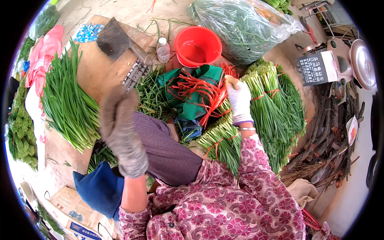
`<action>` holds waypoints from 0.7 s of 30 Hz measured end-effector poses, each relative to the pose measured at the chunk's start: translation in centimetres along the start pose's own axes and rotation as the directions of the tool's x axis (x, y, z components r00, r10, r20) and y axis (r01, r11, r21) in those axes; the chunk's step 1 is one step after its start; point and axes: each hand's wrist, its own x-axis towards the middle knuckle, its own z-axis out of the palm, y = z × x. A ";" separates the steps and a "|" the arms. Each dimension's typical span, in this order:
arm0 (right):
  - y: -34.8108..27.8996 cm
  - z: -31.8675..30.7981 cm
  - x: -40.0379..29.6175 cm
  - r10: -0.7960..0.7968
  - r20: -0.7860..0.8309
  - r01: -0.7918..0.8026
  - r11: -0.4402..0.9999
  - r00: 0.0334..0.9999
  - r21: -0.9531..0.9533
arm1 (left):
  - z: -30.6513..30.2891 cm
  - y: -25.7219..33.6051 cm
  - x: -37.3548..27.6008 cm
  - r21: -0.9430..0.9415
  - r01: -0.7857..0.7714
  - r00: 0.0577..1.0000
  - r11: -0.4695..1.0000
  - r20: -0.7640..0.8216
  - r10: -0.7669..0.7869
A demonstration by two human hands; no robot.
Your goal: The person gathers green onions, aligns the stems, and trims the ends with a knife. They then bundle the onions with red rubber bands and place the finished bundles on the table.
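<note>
My left hand [123,132], in a worn brown and grey glove, is motion-blurred beside the cut stem ends of loose garlic chives [70,102]. Whether its fingers are apart or closed is hidden by the blur. The chives lie on a wooden board [96,72]. My right hand [239,100], in a white glove with a purple cuff, has its fingers pinched at the edge of a tangle of red plastic strips [201,90]. The strips rest on green cloth [187,105]. Tied chive bundles [267,105] are stacked right beside this hand, and more tied bundles [220,141] lie below it.
A cleaver [113,40] lies on the board's far end, near a plastic bottle [163,50] and a red bucket [198,45]. Behind is a clear bag of greens [240,33]. A weighing scale [342,60] and piled sticks [327,135] stand right. Chive scraps [154,96] litter the middle.
</note>
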 end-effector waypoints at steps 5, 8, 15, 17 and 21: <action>1.1 6.5 3.3 0.101 0.188 0.102 0.550 0.977 -0.829 | 1.9 -1.2 0.4 0.013 0.275 0.953 0.961 0.126 -0.274; 3.6 7.8 3.9 0.311 0.152 -0.125 0.714 0.938 -0.689 | 1.4 -1.8 1.0 0.094 0.318 0.930 0.944 0.162 -0.329; 2.9 1.8 0.1 -0.305 -0.102 0.259 0.912 0.947 -0.318 | 3.0 -2.5 0.1 0.498 0.151 0.814 0.854 0.427 -0.393; 0.4 1.8 -3.6 0.287 0.022 -0.240 0.754 0.958 0.612 | 4.9 -3.5 -2.9 0.654 -0.072 0.546 0.753 0.658 -0.519; -1.5 1.3 -7.5 -0.008 0.116 -0.058 0.831 0.993 0.553 | 10.7 -8.6 -8.3 0.619 0.394 0.334 0.679 0.592 -0.733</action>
